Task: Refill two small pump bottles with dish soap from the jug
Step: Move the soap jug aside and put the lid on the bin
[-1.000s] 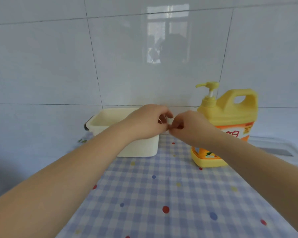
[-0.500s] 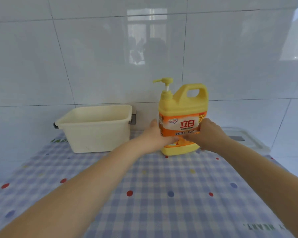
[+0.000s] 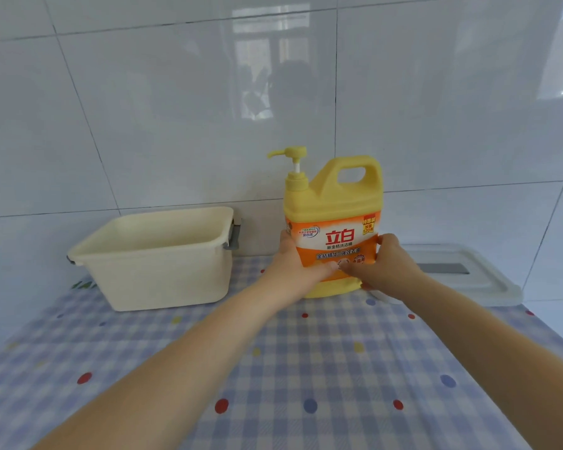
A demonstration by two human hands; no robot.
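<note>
Both hands grip upright yellow dish-soap jug (image 3: 333,219) w/ pump: left hand (image 3: 295,264), right hand (image 3: 382,267) wrapped round its lower sides; cream tub (image 3: 156,258) just left.

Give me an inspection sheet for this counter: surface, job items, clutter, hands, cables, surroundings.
Surface: checked tablecloth with coloured dots.
Job items: yellow soap jug upright near the wall, pump fitted; small pump bottles not seen.
Clutter: cream tub left of the jug, no contents seen; clear lid lying flat to the right.
Hands: left hand and right hand grip the jug's lower sides.
Cables: nothing seen.
Surroundings: glossy white wall tiles with a window reflection.
</note>
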